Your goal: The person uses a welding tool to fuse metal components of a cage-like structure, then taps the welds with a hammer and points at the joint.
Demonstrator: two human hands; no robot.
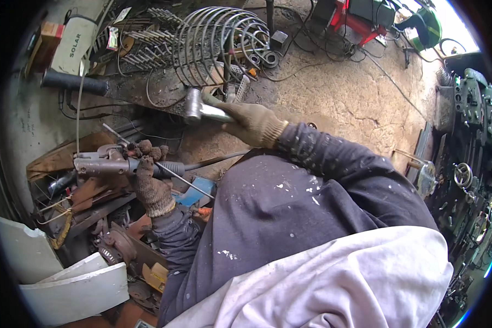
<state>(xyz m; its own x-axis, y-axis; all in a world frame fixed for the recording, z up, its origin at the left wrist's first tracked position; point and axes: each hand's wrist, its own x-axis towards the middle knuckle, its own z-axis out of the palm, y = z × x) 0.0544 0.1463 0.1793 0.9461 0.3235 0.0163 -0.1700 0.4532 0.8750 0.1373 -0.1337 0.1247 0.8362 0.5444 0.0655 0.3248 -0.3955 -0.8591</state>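
Observation:
A welding electrode holder (106, 167) with a ribbed black grip is in my left hand (152, 188), which wears a brown knit glove and has its fingers wrapped round it. A thin grey rod (194, 187) runs slantwise through the same grasp. From the grip a dark cable (216, 160) leads right toward my lap. My right hand (252, 123), gloved too, is closed on the handle of a metal hammer (193, 105). The hammer head is close below a cage of curved metal bars (218, 41) on the worktable (139, 93).
Short threaded rods (150, 41) lie left of the cage. A pale box (74, 46) and a black cylinder (74, 82) are at far left. Scrap and white curved panels (76, 292) fill the lower left. Cables trail by a red-and-black machine (355, 22); dark machinery (475, 115) lines the right.

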